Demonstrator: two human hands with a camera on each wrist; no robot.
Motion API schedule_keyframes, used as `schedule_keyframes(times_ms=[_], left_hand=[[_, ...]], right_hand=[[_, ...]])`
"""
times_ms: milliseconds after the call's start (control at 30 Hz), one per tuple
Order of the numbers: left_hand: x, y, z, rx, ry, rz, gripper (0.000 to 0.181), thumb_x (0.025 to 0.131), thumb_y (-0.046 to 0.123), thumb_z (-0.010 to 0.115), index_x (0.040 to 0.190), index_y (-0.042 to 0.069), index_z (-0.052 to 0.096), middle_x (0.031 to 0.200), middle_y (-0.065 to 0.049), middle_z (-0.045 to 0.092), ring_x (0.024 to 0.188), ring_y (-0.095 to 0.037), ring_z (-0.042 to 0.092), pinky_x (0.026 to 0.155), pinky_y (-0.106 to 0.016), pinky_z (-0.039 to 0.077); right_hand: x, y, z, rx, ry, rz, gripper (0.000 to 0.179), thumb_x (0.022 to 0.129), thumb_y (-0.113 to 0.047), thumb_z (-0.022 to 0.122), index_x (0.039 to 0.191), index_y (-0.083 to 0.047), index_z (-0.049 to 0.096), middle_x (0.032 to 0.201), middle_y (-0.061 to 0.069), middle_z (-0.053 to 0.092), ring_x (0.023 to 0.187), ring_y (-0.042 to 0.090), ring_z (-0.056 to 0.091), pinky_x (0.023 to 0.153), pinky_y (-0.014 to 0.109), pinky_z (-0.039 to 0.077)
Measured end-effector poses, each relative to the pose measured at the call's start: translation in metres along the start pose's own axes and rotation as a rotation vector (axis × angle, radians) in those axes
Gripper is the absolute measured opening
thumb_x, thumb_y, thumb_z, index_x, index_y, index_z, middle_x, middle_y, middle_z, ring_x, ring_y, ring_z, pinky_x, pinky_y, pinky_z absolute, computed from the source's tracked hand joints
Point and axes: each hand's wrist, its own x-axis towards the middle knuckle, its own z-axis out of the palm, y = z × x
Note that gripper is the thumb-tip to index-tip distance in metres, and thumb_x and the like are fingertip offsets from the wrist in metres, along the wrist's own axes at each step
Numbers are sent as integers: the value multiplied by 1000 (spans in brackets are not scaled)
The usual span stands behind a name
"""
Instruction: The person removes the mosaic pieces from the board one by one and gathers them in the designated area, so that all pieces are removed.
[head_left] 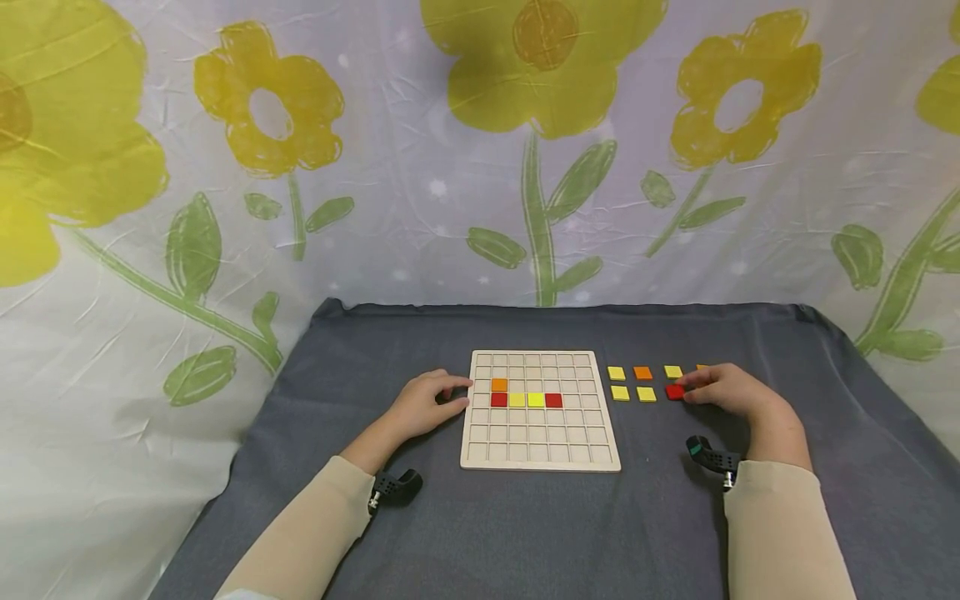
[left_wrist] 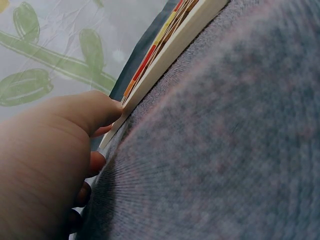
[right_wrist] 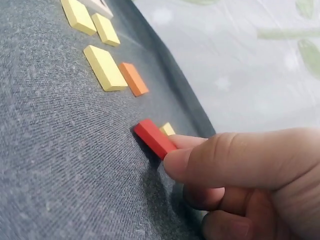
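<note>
A light wooden grid board [head_left: 542,459] lies flat on the dark cloth. On its cells rest an orange tile [head_left: 499,385] and, in the row below, two red tiles with two yellow ones between them. My left hand [head_left: 424,406] touches the board's left edge with thumb and fingertips; the left wrist view shows the thumb [left_wrist: 107,111] against that edge. To the right of the board, my right hand [head_left: 738,392] pinches a red tile [right_wrist: 154,138] between thumb and finger. The tile looks tilted, one end close to the cloth.
Loose yellow tiles [head_left: 619,393] and an orange tile [head_left: 642,372] lie in two rows between the board and my right hand. Another orange tile [head_left: 702,367] is partly hidden by that hand. A flowered curtain [head_left: 397,208] hangs behind the cloth-covered table [head_left: 495,533].
</note>
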Motion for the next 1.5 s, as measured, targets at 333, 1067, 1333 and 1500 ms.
schedule_keyframes(times_ms=[333,1067,1333,1500], left_hand=[[0,0,0,-1,1,8,36,98,31,73,132,19,72,80,7,48,67,-13,39,65,-31,33],[1,-3,3,1,-2,-12,36,97,33,74,131,21,73,80,6,48,66,-12,39,64,-30,33],[2,-4,2,-9,2,-7,36,97,32,74,131,20,73,79,6,47,67,-13,40,65,-31,33],[1,-4,4,1,-3,-13,35,98,33,73,131,22,72,80,7,48,69,-13,41,66,-32,35]], right_hand=[[0,-10,-1,-4,-13,7,42,95,-16,69,132,1,67,146,37,44,127,49,44,103,67,35],[-10,-103,3,-4,123,-206,39,103,-29,63,133,-4,66,125,17,65,104,32,62,87,47,50],[-5,-130,21,29,175,-279,39,102,-30,67,133,-6,67,113,11,65,92,26,60,77,40,50],[-2,-140,34,22,171,-318,38,102,-28,67,133,-7,67,108,10,64,87,25,57,73,39,49]])
